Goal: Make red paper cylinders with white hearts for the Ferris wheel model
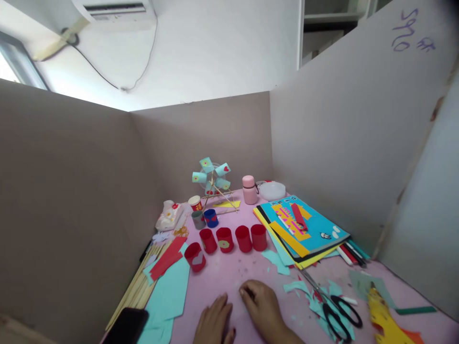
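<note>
A pink table (pixel 229 272) is sitting inside grey partition walls (pixel 71 191), with a stack of coloured paper (pixel 304 231) lying at right. Five red paper cups (pixel 225 241) are standing in a row beyond both hands. The left hand (pixel 215 322) is resting flat and empty; the right hand (pixel 260 301) is curling loosely, holding nothing I can make out, scissors (pixel 332 306) lying just beside it.

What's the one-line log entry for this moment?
left hand: flat on pink table, empty | right hand: resting on table, empty | ahead: red paper cups | right: scissors

hands (pixel 247 310) on pink table (pixel 229 272), red cups (pixel 225 240)
</note>
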{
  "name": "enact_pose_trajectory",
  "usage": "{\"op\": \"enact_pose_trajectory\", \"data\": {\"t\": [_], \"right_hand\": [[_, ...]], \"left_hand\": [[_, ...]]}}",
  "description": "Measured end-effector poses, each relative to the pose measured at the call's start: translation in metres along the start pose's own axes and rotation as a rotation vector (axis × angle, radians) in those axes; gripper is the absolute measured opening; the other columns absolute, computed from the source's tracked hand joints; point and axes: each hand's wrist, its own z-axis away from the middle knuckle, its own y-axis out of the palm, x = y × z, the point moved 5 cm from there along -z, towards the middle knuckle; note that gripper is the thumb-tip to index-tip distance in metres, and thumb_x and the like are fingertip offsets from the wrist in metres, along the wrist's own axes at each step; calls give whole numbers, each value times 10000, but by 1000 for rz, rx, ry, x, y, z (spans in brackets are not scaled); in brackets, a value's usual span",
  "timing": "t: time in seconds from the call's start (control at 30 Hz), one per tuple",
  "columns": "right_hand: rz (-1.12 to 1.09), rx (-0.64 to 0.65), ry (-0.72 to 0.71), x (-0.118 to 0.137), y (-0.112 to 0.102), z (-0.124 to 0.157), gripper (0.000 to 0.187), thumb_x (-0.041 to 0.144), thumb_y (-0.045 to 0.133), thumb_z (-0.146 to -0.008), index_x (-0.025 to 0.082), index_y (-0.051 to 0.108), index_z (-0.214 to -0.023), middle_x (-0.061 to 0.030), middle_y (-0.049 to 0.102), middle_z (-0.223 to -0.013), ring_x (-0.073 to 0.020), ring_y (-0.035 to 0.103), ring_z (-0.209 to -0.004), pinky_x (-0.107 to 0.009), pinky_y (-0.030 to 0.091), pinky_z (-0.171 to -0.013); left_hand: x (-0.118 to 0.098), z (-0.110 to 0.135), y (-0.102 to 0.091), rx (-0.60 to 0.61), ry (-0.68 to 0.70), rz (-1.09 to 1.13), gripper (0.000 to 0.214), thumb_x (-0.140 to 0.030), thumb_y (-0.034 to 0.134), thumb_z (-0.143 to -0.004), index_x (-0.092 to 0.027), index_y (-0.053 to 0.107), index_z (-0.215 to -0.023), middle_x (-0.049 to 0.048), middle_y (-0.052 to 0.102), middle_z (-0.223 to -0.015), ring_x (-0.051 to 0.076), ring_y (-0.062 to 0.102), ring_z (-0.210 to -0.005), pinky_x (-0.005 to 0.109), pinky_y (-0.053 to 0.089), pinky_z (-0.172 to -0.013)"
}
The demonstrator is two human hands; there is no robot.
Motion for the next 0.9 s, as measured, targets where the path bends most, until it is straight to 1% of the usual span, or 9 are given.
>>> {"op": "enact_pose_trajectory", "data": {"t": [0.07,0.17,0.23,0.3,0.4,0.5,0.7,0.83,0.9], "right_hand": [[-29,5,10,-1,-3,1,237,206,468,-839,187,659,-701,-35,685,-679,-173,610,-658,-234,395,-617],[-73,8,29,-3,-6,3,252,243,453,-850,177,663,-726,-28,676,-664,-167,600,-631,-230,398,-592],[-92,2,42,-4,-8,3,267,265,447,-854,167,663,-731,-28,668,-653,-166,590,-617,-230,398,-577],[-101,-5,46,-5,-8,4,271,273,449,-850,161,664,-728,-28,662,-647,-165,580,-611,-233,396,-574],[-111,-9,34,-3,-9,5,256,267,466,-835,167,666,-710,-19,655,-634,-162,571,-607,-235,388,-574],[-133,-8,18,-2,-9,7,255,268,467,-830,171,660,-696,-21,652,-637,-167,572,-616,-239,389,-579],[-192,-11,27,-8,-7,8,273,313,459,-841,166,643,-704,-25,634,-617,-171,549,-582,-248,394,-556],[-215,-16,57,-12,-8,5,279,326,462,-840,160,635,-698,-11,614,-592,-163,544,-565,-236,393,-535],[-224,-13,70,-13,-9,4,278,323,455,-842,158,628,-698,1,594,-569,-156,535,-545,-226,389,-513]], "left_hand": [[-4,-2,-11,19,-12,30,384,-294,573,-813,-231,550,-1191,133,655,-1217,281,624,-1096,443,551,-866],[-13,-5,-28,37,-105,74,295,-232,470,-884,-206,559,-1164,139,653,-1209,239,609,-1114,405,533,-899],[-21,-8,-36,57,-158,105,229,-211,449,-896,-197,589,-1077,133,682,-1097,217,637,-1031,356,546,-853],[-30,-10,-39,85,-173,128,132,-231,501,-872,-214,619,-927,100,688,-956,219,650,-899,345,551,-768],[-37,-13,-35,113,-167,128,111,-197,551,-827,-222,615,-740,69,682,-813,228,635,-760,355,521,-675],[-39,-15,-29,125,-170,110,171,-113,549,-790,-214,601,-663,59,684,-712,230,626,-679,356,485,-628],[-55,-29,-16,127,-147,166,167,-127,500,-809,-208,576,-685,42,688,-672,208,628,-628,338,465,-616],[-65,-42,-3,110,-106,258,164,-86,488,-736,-221,562,-680,35,681,-644,203,629,-598,304,469,-567],[-64,-44,-4,92,-112,303,168,-84,471,-745,-224,556,-707,37,682,-665,195,634,-606,289,480,-564]]}}
